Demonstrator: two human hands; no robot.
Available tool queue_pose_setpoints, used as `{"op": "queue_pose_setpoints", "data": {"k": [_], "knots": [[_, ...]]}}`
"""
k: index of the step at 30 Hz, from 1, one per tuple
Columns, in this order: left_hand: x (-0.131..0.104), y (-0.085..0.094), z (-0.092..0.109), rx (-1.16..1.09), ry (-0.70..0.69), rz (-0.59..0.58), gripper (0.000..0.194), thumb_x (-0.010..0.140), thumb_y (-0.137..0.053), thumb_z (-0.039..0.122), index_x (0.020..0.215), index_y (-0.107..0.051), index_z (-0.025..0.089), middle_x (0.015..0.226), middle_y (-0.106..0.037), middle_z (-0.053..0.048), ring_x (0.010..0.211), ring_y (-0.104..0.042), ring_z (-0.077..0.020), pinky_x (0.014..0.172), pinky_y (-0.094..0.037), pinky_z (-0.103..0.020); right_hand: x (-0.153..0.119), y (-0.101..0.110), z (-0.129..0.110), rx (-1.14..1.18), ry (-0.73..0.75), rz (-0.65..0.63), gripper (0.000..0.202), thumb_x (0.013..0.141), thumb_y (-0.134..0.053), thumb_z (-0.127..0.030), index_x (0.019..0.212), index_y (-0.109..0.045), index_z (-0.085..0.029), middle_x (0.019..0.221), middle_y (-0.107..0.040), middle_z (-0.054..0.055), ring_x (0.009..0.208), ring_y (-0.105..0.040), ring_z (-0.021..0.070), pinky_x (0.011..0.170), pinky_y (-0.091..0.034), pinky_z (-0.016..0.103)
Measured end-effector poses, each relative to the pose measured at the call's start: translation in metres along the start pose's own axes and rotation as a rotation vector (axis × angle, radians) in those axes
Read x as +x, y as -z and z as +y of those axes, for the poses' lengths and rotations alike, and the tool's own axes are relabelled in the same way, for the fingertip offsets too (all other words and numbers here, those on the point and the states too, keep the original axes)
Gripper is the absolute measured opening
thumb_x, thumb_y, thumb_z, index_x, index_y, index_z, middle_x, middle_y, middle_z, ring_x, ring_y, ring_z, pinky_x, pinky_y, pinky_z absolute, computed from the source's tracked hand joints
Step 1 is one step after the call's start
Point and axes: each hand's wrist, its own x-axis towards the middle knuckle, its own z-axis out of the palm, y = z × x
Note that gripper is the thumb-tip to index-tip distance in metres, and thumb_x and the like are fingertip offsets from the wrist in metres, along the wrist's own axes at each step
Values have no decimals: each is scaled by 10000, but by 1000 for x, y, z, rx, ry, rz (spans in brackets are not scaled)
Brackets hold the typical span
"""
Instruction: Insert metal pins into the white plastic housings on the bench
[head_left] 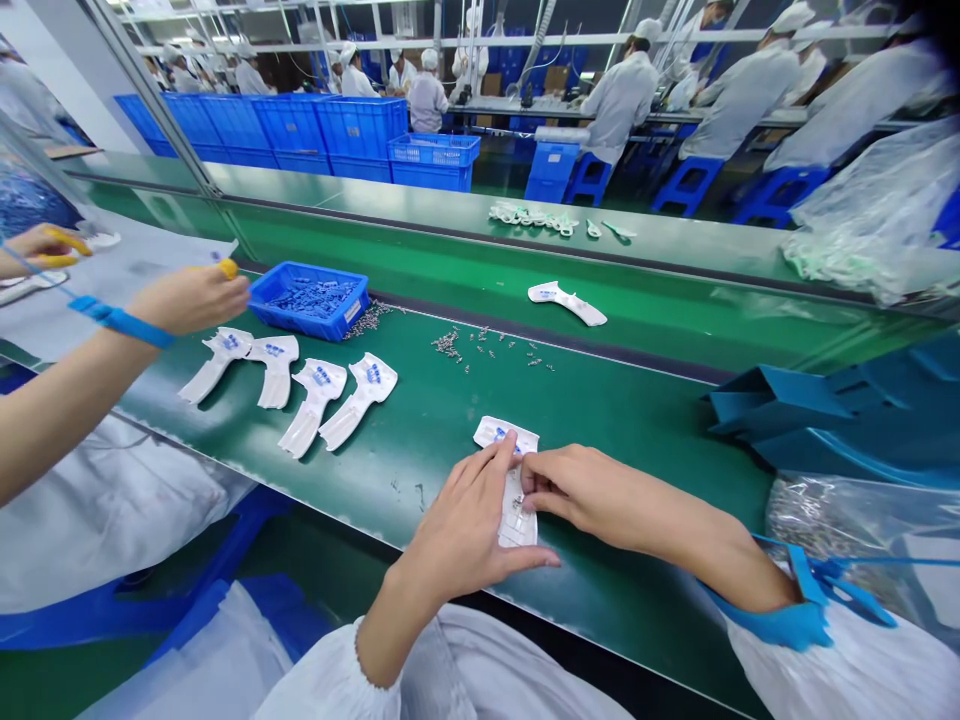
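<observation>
A white plastic handle shell (517, 530) with blue parts at its top lies on the green bench in front of me. My left hand (469, 515) holds it against the bench, fingers stretched along its left side and thumb across its near end. My right hand (559, 485) is closed in a pinch over the shell's middle, from the right. Tiny metal pieces show beneath those fingertips; what the pinch itself holds is hidden. Beyond the shell, small metal pieces (448, 345) lie scattered on the bench.
Several similar shells (358, 400) lie to the left, by a blue tray (309, 300) of blue parts. Another shell (568, 302) lies farther back. A co-worker's hand (191, 298) reaches in at left. Teal bins (817, 410) and a plastic bag of metal pieces (817, 515) stand right.
</observation>
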Motion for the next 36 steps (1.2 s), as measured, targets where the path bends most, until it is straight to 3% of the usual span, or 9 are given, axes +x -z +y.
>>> {"op": "queue_pose_setpoints", "data": {"k": [7,14,17,20,24,27,29,33,36], "knots": [[1,1,1,-12,1,-5,1228,704,-747,649,1545,64,268,1529,-380,-192,1420,-364,-370,1091,-396,-565,0,-3,-1,-58,-20,-13,196,967,-512,-266,798,-587,-202,859,-698,37,760,-635,202,622,-349,289],[1,2,-1,-37,12,-7,1215,729,-768,594,1545,79,290,1522,-407,-148,1422,-367,-336,1119,-371,-542,-1,-4,-3,-135,-134,9,92,942,-578,-290,917,-587,-203,894,-696,43,783,-640,220,607,-334,288],[1,3,0,-51,45,-18,1173,736,-758,600,1552,14,264,1503,-432,-150,1414,-372,-337,1117,-373,-540,-6,-5,3,-53,-74,52,161,978,-509,-318,881,-578,-209,836,-679,24,726,-616,187,607,-344,281],[1,4,1,-63,54,-28,1147,735,-765,589,1554,-31,262,1492,-450,-138,1415,-363,-334,1124,-365,-538,-15,-6,12,67,-105,137,256,1005,-425,-381,866,-567,-220,752,-645,3,650,-568,157,585,-354,269],[-2,9,5,-114,82,-33,1116,771,-773,406,1561,4,269,1487,-459,-94,1431,-327,-303,1151,-343,-505,-29,-2,27,123,-208,220,266,986,-422,-434,908,-579,-234,695,-623,-11,608,-536,150,569,-362,263],[-5,11,11,-108,112,-19,966,817,-641,188,1564,-33,265,1516,-422,-65,1483,-207,-281,1176,-313,-478,-32,5,44,141,-249,303,288,969,-423,-463,922,-590,-233,687,-620,-6,611,-542,154,568,-373,263],[-5,8,16,-53,152,37,864,851,-589,173,1559,-101,260,1517,-411,-66,1484,-177,-295,1168,-316,-487,-27,9,59,145,-263,363,293,960,-429,-466,915,-595,-229,698,-628,2,619,-550,158,568,-379,265],[-1,-5,17,124,254,171,668,946,-540,268,1529,-215,281,1471,-447,-92,1313,-404,-333,1056,-401,-527,-7,10,86,166,-257,516,264,945,-451,-431,875,-594,-221,738,-655,13,650,-572,162,599,-397,273],[0,-3,11,174,250,168,588,992,-441,217,1523,-213,326,1378,-527,-81,1140,-520,-285,940,-465,-462,8,3,100,173,-263,662,236,945,-453,-405,883,-585,-220,740,-648,7,662,-578,166,613,-397,282]]}}
